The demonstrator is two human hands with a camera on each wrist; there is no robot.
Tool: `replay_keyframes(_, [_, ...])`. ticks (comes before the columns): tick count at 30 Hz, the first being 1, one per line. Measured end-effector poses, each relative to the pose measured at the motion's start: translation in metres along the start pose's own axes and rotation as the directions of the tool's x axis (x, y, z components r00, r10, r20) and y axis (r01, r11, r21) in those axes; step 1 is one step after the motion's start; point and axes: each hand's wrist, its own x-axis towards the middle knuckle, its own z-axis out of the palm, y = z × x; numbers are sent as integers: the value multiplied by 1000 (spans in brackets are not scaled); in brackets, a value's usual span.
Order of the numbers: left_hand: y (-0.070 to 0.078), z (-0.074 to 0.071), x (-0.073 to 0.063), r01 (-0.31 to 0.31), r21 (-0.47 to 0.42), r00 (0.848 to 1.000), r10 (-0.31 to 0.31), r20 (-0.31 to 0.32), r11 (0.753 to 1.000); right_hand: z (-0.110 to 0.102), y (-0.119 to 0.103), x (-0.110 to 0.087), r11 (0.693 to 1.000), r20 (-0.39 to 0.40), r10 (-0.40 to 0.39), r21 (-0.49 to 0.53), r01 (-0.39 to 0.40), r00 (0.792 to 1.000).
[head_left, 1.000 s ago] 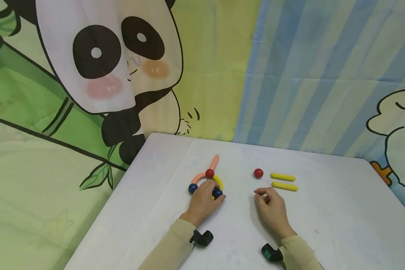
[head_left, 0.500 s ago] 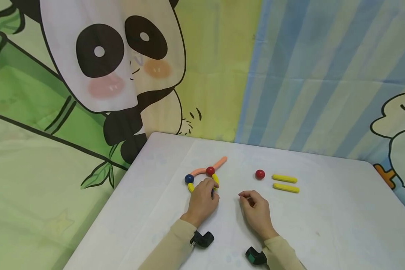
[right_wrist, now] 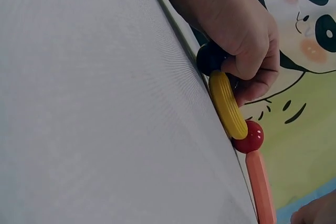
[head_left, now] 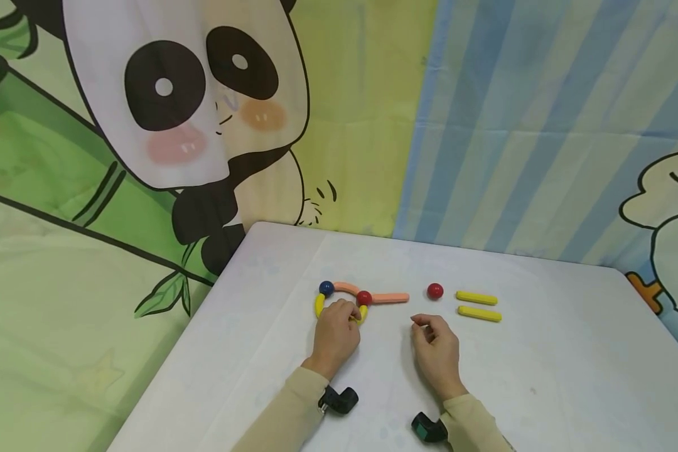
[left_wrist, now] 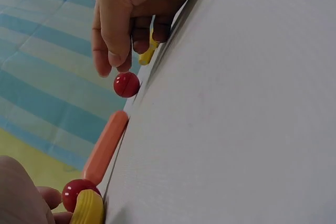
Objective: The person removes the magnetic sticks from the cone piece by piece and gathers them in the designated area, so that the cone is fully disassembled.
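Note:
My left hand (head_left: 336,333) pinches a dark blue ball (right_wrist: 209,59) at the near side of a ring of curved rods and balls. That ring has yellow curved rods (right_wrist: 224,100), an orange curved rod (head_left: 347,287), another blue ball (head_left: 326,288) at its far left and a red ball (head_left: 364,298) on its right. A straight orange rod (head_left: 390,298) sticks out to the right from this red ball. My fingers hide part of the ring in the head view. My right hand (head_left: 437,355) rests with loosely bent fingers, holding nothing, right of the ring.
A loose red ball (head_left: 435,290) lies just past the straight orange rod's tip. Two straight yellow rods (head_left: 477,297) lie parallel to its right. White table (head_left: 548,351) stands against a printed cloth backdrop (head_left: 361,113).
My left hand has turned the ring clockwise, so the straight orange rod swings from pointing away to pointing right. The right hand moved left, then slightly back right.

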Motion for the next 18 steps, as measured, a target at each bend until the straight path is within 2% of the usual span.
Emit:
replay_keyframes(4, [0, 0, 1, -31, 10, 999, 31, -40, 999, -1, 2, 1, 997, 31, 23, -80, -21, 999])
replay_keyframes(7, [0, 0, 2, -47, 26, 997, 49, -67, 999, 0, 4, 2, 990, 102, 35, -143, -20, 994])
replay_keyframes(10, [-1, 1, 2, -31, 40, 997, 33, -65, 999, -1, 4, 1, 984, 178, 35, -179, -3, 983])
replay_keyframes(14, [-1, 1, 3, -19, 34, 997, 22, -68, 999, -1, 3, -1, 986, 232, 12, -162, 27, 973])
replay_keyframes(16, [0, 1, 4, -52, 1, 996, 52, -74, 999, -2, 3, -1, 990, 245, -12, -131, 45, 969])
replay_keyframes(18, [1, 1, 5, -95, -31, 994, 93, -48, 995, -2, 3, -2, 993, 249, -49, -96, 75, 967])
